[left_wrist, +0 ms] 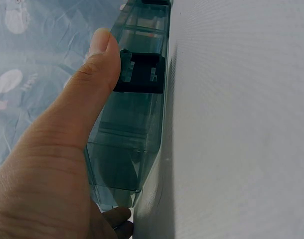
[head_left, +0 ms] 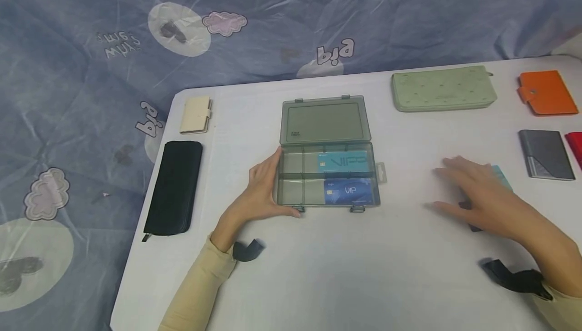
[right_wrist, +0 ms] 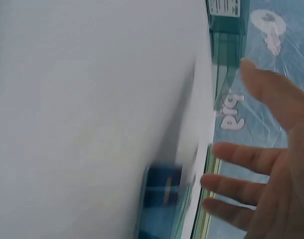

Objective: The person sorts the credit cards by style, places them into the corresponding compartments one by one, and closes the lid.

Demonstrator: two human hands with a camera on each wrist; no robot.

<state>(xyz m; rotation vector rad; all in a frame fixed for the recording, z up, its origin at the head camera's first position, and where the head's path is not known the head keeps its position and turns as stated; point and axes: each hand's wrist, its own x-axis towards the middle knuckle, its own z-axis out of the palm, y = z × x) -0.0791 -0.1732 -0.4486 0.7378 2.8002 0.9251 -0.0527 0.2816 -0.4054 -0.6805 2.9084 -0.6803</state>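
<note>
A translucent grey-green plastic storage box (head_left: 291, 189) lies with its lid (head_left: 325, 121) open. Inside it, a teal VIP card (head_left: 343, 161) sits in the upper right and a blue VIP card (head_left: 347, 191) in the lower right. My left hand (head_left: 254, 194) holds the box's left end, thumb along the front near a latch (left_wrist: 139, 73), fingers on the far side. Over to the right, my right hand (head_left: 482, 194), slightly blurred, hovers with spread fingers and nothing in them. Partly hidden beneath it are a teal card (head_left: 502, 177) and a dark card (head_left: 475, 229).
A black long wallet (head_left: 174, 187) and a cream card holder (head_left: 195, 114) lie left. Towards the back right are a green zip wallet (head_left: 444, 88), an orange snap wallet (head_left: 550, 93), a grey card holder (head_left: 545, 151) and a red item (head_left: 576, 144), cut off by the frame.
</note>
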